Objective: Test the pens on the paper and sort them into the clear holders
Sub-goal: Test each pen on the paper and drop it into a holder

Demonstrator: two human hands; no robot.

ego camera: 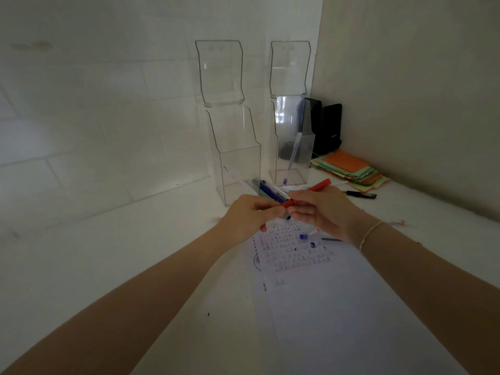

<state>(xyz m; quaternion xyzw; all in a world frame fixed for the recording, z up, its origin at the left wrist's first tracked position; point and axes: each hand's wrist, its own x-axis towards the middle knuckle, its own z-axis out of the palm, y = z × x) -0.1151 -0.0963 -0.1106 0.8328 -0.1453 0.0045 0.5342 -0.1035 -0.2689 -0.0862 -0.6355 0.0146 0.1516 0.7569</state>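
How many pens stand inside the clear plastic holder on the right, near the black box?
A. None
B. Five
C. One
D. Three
C: a single clear-barrelled pen with a blue cap leans inside the right clear plastic holder; the other pens are in the person's left hand or loose on the white table.

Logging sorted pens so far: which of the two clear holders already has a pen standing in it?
The right clear plastic holder, nearest the corner, holds one blue-tipped clear pen. The left clear plastic holder looks empty.
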